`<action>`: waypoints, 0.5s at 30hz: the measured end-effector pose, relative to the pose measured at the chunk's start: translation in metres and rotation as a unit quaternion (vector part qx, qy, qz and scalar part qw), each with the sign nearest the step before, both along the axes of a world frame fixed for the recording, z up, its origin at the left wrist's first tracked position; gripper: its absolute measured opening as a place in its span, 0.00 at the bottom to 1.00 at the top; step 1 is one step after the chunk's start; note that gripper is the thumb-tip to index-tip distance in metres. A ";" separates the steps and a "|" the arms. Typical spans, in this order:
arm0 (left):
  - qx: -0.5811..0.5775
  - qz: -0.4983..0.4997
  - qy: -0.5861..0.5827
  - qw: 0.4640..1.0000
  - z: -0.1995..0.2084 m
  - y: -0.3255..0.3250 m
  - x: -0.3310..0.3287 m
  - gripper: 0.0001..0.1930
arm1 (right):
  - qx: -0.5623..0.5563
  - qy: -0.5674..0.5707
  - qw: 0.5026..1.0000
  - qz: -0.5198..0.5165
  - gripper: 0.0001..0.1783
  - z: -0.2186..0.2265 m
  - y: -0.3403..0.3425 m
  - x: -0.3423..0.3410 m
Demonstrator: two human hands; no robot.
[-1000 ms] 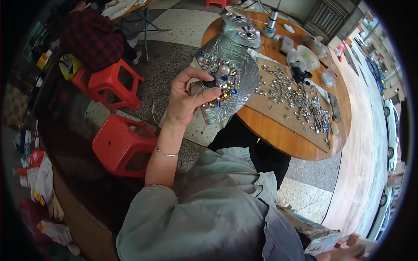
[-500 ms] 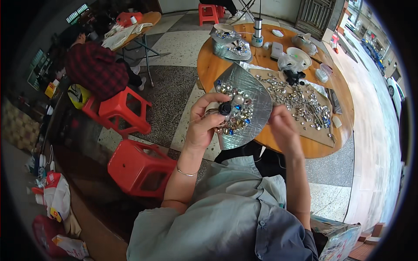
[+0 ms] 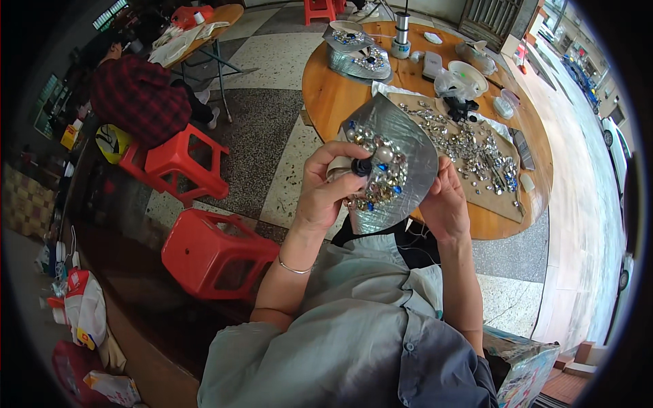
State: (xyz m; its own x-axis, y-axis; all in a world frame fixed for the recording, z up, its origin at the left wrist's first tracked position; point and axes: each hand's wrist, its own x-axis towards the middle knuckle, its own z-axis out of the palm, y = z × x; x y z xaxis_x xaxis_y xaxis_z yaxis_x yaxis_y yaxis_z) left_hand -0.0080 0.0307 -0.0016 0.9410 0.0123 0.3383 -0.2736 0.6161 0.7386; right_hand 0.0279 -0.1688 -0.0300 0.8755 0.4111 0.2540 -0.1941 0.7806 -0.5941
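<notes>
In front of my body, my left hand (image 3: 318, 194) grips a silvery sheet piece (image 3: 416, 146) by its left side, thumb and fingers closed round it. Clear, blue and pearl-like stones (image 3: 383, 155) cover its middle. A small black round part (image 3: 360, 166) shows between my thumb and forefinger; its kind is unclear. My right hand (image 3: 445, 207) is at the piece's right edge, fingertips pinched together. Whatever they hold is too small to make out. Beyond it, many loose glittering stones (image 3: 483, 153) lie on a brown sheet (image 3: 486, 200) on the round wooden table (image 3: 323, 95).
Two similar decorated silvery pieces (image 3: 360, 58) lie at the table's far left, near a metal cylinder (image 3: 402, 30). A white bowl (image 3: 469, 75) and plastic bags stand at the back. Red stools (image 3: 197, 251) are on my left, where a person in a checked shirt (image 3: 139, 102) sits.
My right hand has come in closer to the piece's right edge, its fingers now pinched and less blurred. The piece has shifted slightly right in my left hand's grip.
</notes>
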 end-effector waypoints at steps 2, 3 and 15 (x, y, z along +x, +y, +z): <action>0.022 0.003 0.009 1.000 0.003 -0.005 -0.003 0.14 | 0.012 0.015 1.000 -0.015 0.08 0.000 0.002 0.000; 0.021 0.002 0.009 1.000 0.002 -0.006 -0.002 0.14 | 0.024 0.029 0.999 -0.028 0.10 0.000 0.002 0.000; 0.075 0.037 -0.004 0.997 0.000 -0.016 -0.004 0.12 | 0.184 0.050 0.980 0.061 0.13 0.008 0.004 -0.004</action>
State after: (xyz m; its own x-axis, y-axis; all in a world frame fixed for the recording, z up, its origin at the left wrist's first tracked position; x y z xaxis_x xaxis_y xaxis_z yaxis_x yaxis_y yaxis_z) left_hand -0.0123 0.0151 -0.0016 0.9363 0.0298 0.3499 -0.3209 0.4774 0.8180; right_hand 0.0238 -0.1643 -0.0220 0.8538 0.4104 0.3203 -0.3417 0.9059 -0.2501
